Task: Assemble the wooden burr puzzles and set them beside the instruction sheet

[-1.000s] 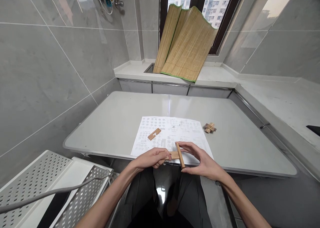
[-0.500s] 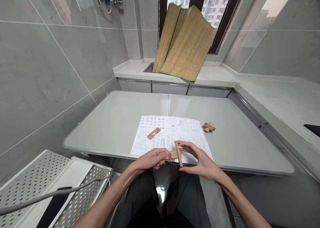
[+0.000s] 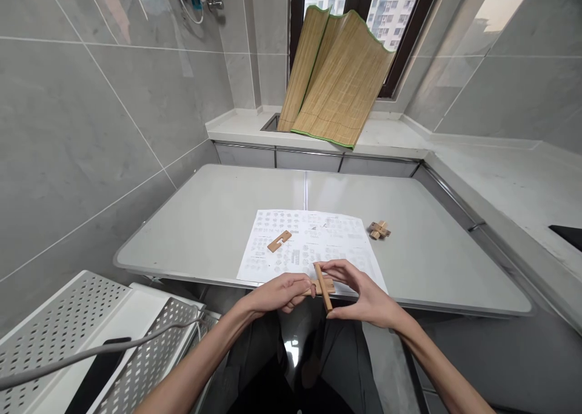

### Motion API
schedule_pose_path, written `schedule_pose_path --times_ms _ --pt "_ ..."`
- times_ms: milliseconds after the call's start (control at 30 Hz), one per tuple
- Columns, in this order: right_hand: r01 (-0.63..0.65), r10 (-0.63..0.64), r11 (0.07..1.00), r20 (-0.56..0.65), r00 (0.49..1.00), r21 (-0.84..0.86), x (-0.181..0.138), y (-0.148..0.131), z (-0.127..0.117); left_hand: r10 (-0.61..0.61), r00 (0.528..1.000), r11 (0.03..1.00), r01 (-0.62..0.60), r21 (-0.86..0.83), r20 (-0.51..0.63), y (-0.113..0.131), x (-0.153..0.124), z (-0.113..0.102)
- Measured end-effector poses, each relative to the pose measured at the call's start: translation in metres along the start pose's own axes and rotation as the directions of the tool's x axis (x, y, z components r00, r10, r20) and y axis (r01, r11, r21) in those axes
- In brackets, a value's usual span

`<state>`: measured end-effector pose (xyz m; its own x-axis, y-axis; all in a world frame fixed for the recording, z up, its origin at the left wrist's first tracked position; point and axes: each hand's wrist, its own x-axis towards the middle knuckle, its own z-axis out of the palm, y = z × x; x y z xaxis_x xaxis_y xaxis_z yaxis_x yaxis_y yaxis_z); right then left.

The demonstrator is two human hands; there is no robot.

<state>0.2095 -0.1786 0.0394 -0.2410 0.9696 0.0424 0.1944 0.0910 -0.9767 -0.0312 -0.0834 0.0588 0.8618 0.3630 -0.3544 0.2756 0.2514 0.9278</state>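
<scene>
- Holding two flat light-brown wooden puzzle slats crossed together, both hands meet just over the near edge of the pale grey table (image 3: 218, 220), above the lap
- Left hand (image 3: 277, 293): fingers pinched shut on the crosswise wooden slat (image 3: 328, 287), which runs left to right from its fingertips
- Right hand (image 3: 364, 296): thumb and fingers closed around the long upright wooden slat (image 3: 322, 285); its long axis tilts from upper left, away from the body, down to lower right, toward the lap
- The two slats touch where they cross, between the two sets of fingertips; the joint lies just right of the left fingertips and just left of the right ones, about equally near to each
- Whether one slat is seated in the other's notch cannot be told
- Beyond the hands, a white printed instruction sheet (image 3: 336, 244) lies flat on the table
- A loose notched wooden piece (image 3: 279, 240) rests on the sheet's left part, nearer the left hand
- A small assembled wooden cross puzzle (image 3: 379, 229) sits off the sheet to the right, well apart from both hands
</scene>
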Motion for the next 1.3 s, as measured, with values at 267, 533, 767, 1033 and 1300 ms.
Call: schedule_pose_path --times_ms 267,533,767,1033,1300 --pt "0.039 -0.039 0.999 -0.023 0.999 -0.004 -0.002 -0.006 0.003 0.032 0.995 0.995 -0.023 0.102 -0.091 0.01 0.004 0.013" --pt "0.055 -0.054 0.998 -0.038 0.998 0.031 -0.005 -0.003 0.001 0.066 0.987 0.988 -0.045 0.145 -0.146 0.007 0.01 0.021" --pt "0.023 -0.021 0.994 -0.017 1.0 0.109 -0.005 0.011 -0.007 0.1 0.978 0.974 -0.058 0.221 -0.185 0.006 0.007 0.017" --pt "-0.144 0.162 0.962 -0.059 0.985 0.232 0.01 0.017 0.014 0.125 0.959 0.955 -0.047 0.294 -0.253 0.004 0.012 0.016" --pt "-0.097 0.176 0.917 -0.174 0.969 0.387 0.014 0.014 0.029 0.163 0.958 0.981 -0.132 0.142 -0.236 0.0 0.016 0.018"
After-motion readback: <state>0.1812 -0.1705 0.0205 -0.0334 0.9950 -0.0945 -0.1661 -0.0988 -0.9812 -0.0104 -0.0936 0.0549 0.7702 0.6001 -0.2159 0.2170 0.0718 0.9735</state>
